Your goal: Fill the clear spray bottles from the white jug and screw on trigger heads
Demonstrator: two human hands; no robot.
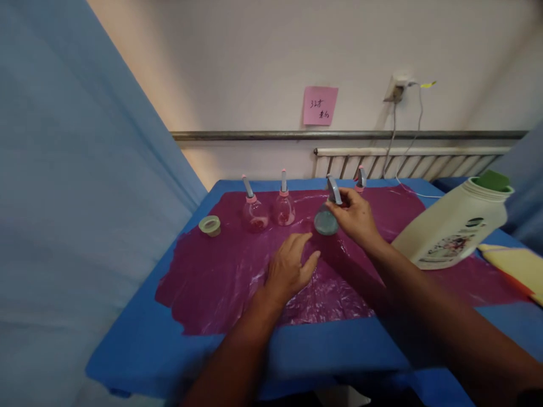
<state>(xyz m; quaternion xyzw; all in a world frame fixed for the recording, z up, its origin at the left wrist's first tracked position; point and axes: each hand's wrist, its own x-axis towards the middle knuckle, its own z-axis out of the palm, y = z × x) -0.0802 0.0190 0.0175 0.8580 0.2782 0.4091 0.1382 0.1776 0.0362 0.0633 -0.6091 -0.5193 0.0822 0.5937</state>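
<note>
My right hand [352, 215] is closed on the neck of a small round clear bottle [326, 222] with a curved grey top. Pale bluish contents show in its lower part. My left hand [292, 263] is just left of and nearer than that bottle, palm down over the purple plastic sheet [220, 277], fingers stretched and apart, holding nothing. Farther left stand two similar round bottles, one [255, 216] at the left and another [284, 210] beside it, both with pink collars and pinkish contents. Behind my right hand, the grey-and-pink top of another bottle [360, 180] shows; its body is hidden.
A small lidded tub [210, 225] sits at the left. On the right, a large pale jug [458, 226] with green in its mouth appears tilted, beside a yellow item [515, 265]. The sheet covers a blue table [127, 345]. A blue curtain [76, 169] hangs left; wall and rail stand behind.
</note>
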